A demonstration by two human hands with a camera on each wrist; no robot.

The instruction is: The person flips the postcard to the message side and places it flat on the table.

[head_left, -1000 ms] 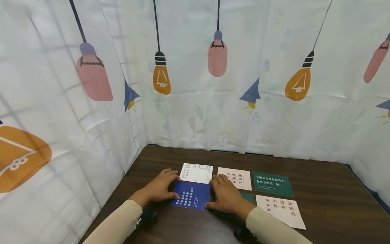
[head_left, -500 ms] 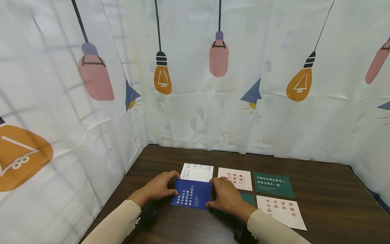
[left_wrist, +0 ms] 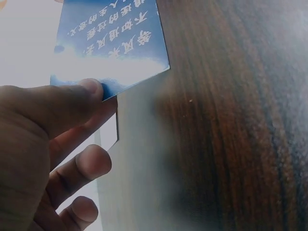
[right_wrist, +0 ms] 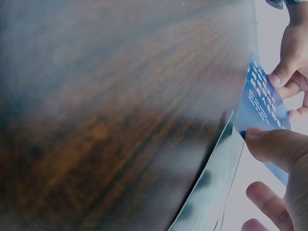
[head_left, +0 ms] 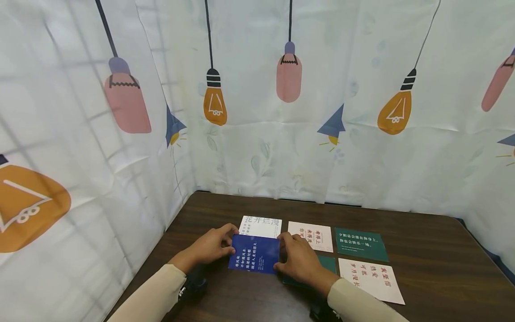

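Both hands hold a blue card [head_left: 255,255] printed with white characters, one at each side edge. My left hand [head_left: 211,245] pinches its left edge; in the left wrist view the thumb [left_wrist: 91,89] lies on the card's face with a finger behind it. My right hand [head_left: 299,259] pinches the right edge, its thumb [right_wrist: 257,139] on the face in the right wrist view. The card is raised at a tilt, overlapping the lower part of a white card [head_left: 261,227] behind it. A green card [head_left: 327,263] lies partly hidden under my right hand.
On the dark wooden table [head_left: 434,250], a pale card with red characters [head_left: 311,236] and a dark green card [head_left: 361,243] lie in the back row. Another pale card [head_left: 372,277] lies in front of them at right. A lamp-patterned curtain [head_left: 257,147] surrounds the table.
The blue card, flat on the table a second ago, has been lifted and tilted, moving slightly right and covering more of the white card. Both hands have moved with it.
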